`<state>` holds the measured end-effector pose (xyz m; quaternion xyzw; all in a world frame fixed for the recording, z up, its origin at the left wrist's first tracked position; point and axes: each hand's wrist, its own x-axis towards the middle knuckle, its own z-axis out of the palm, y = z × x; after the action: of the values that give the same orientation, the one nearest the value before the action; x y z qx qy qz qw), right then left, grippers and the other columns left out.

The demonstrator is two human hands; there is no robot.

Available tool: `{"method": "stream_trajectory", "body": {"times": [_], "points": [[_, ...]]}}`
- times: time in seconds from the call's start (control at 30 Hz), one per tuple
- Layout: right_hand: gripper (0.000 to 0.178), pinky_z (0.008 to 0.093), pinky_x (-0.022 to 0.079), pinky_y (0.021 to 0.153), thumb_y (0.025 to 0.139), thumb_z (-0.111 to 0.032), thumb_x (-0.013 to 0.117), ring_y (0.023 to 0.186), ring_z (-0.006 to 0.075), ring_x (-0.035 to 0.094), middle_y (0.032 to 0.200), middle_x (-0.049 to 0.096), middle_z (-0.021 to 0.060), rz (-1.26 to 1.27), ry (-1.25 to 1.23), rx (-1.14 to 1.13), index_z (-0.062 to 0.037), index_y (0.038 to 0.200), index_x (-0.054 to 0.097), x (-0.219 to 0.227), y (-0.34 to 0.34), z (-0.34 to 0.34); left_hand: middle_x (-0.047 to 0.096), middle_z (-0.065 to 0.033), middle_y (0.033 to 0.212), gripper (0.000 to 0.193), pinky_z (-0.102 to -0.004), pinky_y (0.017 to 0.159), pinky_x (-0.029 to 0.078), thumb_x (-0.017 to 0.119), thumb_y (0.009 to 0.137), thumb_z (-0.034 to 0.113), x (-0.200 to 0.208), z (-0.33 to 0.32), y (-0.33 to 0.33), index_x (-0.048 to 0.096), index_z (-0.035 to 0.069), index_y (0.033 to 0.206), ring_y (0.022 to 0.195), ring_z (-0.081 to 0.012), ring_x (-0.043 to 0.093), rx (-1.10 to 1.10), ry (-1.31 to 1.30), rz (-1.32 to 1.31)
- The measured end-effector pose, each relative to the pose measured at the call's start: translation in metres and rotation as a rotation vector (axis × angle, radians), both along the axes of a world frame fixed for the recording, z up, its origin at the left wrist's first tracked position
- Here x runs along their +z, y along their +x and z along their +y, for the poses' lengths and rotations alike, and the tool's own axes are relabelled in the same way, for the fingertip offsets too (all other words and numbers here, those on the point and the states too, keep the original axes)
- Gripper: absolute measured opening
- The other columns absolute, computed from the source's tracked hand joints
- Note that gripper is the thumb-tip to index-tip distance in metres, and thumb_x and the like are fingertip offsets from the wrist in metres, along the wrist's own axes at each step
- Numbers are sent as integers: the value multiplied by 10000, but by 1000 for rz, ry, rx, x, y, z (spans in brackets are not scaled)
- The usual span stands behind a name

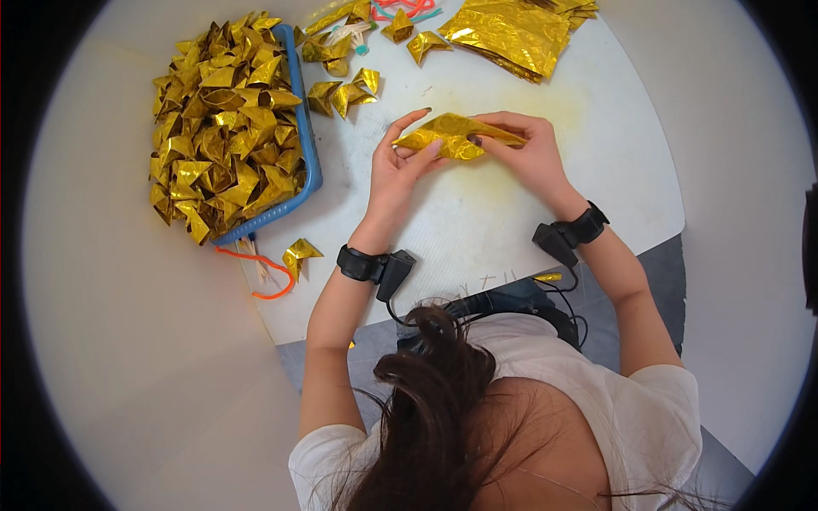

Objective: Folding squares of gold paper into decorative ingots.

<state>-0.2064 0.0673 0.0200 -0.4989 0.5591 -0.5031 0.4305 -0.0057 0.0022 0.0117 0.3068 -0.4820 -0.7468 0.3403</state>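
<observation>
Gold foil paper, a crinkled half-folded sheet (pixel 456 136), lies on the round white table (pixel 511 247) between both hands, the left hand (pixel 399 170) pinching its left end and the right hand (pixel 527 152) pinching its right, with a blue plastic basket (pixel 308 145) heaped with folded gold pieces to the left.

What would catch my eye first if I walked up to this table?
Probably the gold: a blue basket at the table's left, heaped with folded gold foil pieces. Next, at the centre, the left hand and right hand pinch a half-folded gold foil sheet between them above the white table. A stack of flat gold sheets lies at the far edge.
</observation>
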Motion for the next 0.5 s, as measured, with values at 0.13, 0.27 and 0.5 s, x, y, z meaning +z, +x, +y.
{"method": "stream_trajectory", "body": {"times": [0.13,0.27,0.5], "points": [[353,299,512,825,779,-44,667,1008,228,628,1182,619,113,489,-417,69,-183,1102,695,6,5,1,597,-164,1178,474,-312,893,527,502,941,46,0,2,0,336,57,1385,1037,-202,621,63,118,168],[371,382,428,976,740,-143,710,1225,301,478,1418,426,120,803,-448,99,-272,1088,703,15,7,2,560,-180,1233,429,-319,917,513,469,956,61,6,-1,1,351,51,1368,1078,-224,602,124,301,333],[263,410,404,948,756,-228,708,1186,285,462,1289,491,102,678,-381,101,-219,1018,722,14,4,2,640,-154,1112,402,-308,918,499,617,837,-72,-5,2,1,496,24,1208,1044,-214,620,174,-145,32]]}}
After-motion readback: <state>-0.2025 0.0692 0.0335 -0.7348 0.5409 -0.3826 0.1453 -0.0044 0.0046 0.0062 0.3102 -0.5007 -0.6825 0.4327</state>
